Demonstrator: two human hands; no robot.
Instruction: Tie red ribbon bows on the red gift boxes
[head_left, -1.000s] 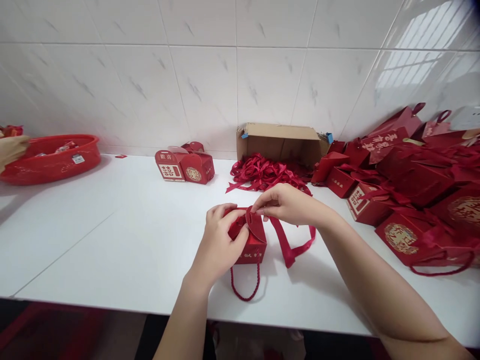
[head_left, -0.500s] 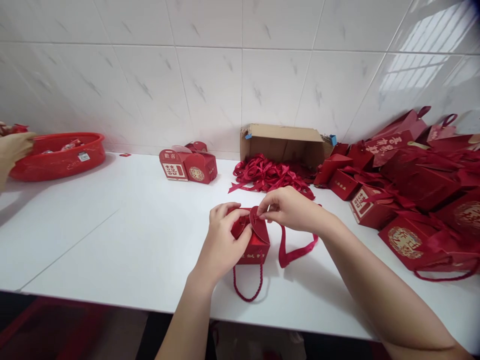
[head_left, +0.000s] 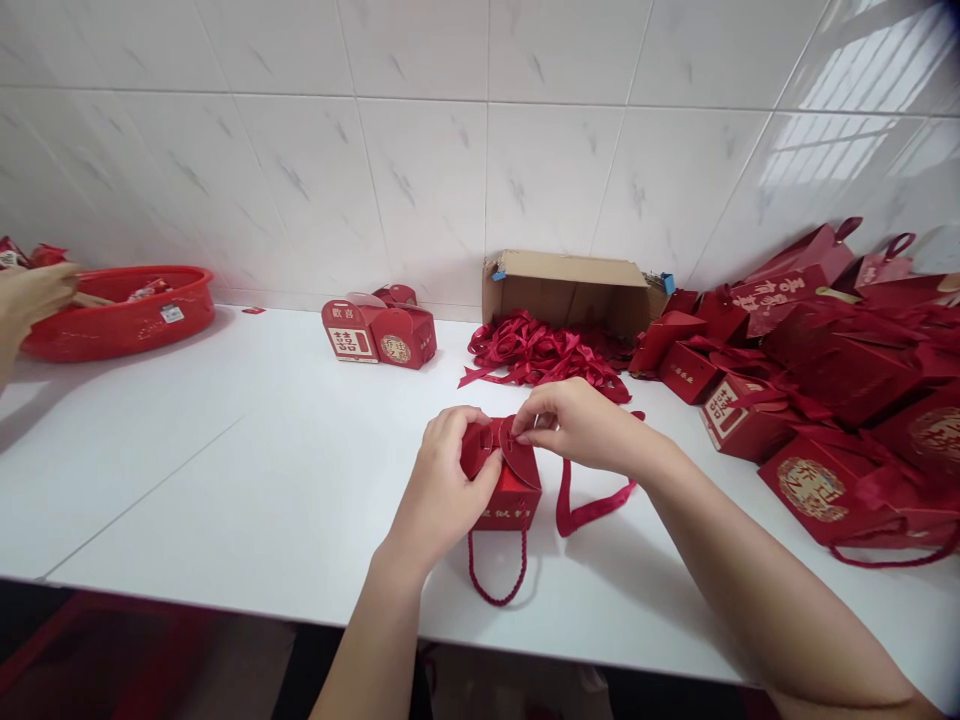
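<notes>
A small red gift box [head_left: 507, 490] with gold lettering and a red cord handle [head_left: 496, 572] stands on the white table [head_left: 225, 470]. My left hand [head_left: 442, 485] grips its left side, fingers curled over a rounded top flap. My right hand [head_left: 574, 425] pinches the other rounded flap together with a red ribbon [head_left: 589, 505] that trails off to the right on the table.
Two finished red boxes [head_left: 379, 335] stand at the back. A cardboard box [head_left: 570, 285] spills red ribbons [head_left: 536, 355]. Many red boxes and bags [head_left: 832, 380] pile at the right. A red basket [head_left: 112, 310] sits far left, another person's hand [head_left: 34, 295] beside it.
My hands have stayed on the box while the view shifted slightly. The ribbon loop has drawn a little shorter. The other person's hand at left has moved a little.
</notes>
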